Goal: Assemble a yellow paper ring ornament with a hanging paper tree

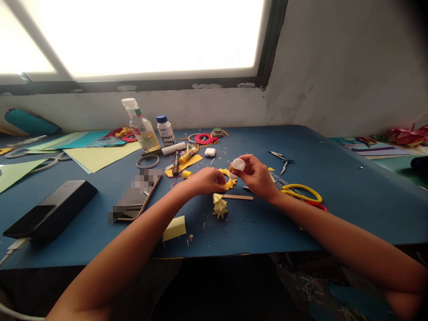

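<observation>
My left hand (210, 180) pinches the left side of a yellow paper ring (231, 183) with a zigzag edge, low over the table. My right hand (257, 176) is closed around a glue stick (238, 164), its white round end towards me and a bit of yellow showing below. The glue stick is at the ring's upper right; whether they touch I cannot tell. Just below the hands lie a pleated yellow paper piece (220, 206) and a flat wooden stick (239, 197). A yellow cap (187, 174) stands left of my left hand.
Scissors (302, 192) with yellow and red handles lie by my right forearm, a compass (281, 157) beyond. Left are a phone (140, 198) and a black power bank (50, 209). A bottle (143, 129) and a blue-capped jar (165, 130) stand behind. A folded yellow paper (174, 228) lies in front.
</observation>
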Demonstrator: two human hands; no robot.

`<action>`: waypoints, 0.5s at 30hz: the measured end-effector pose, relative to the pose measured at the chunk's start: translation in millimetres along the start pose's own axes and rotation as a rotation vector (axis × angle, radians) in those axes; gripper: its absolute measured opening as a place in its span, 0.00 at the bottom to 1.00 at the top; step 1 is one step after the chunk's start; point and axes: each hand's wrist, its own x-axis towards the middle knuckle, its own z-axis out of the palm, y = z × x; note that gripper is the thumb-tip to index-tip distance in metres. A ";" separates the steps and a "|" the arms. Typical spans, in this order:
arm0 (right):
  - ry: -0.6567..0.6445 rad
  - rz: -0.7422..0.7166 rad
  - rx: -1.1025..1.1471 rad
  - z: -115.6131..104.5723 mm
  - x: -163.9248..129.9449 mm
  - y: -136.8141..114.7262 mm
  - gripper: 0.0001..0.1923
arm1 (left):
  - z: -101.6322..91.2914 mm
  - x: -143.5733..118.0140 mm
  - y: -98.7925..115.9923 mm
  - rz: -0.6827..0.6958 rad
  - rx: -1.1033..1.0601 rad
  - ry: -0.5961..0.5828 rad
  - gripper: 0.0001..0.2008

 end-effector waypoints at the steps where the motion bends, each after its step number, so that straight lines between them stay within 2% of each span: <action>1: -0.002 -0.002 -0.008 0.2 0.2 -0.6 0.18 | 0.1 0.5 0.0 0.003 0.002 0.001 0.12; 10: -0.038 0.001 0.055 9.2 -2.0 0.6 0.17 | 1.9 1.2 -2.3 -0.014 -0.030 0.004 0.12; 15: 0.041 0.007 0.215 9.5 -1.2 -1.2 0.17 | 1.3 1.3 -2.2 -0.022 0.002 0.020 0.11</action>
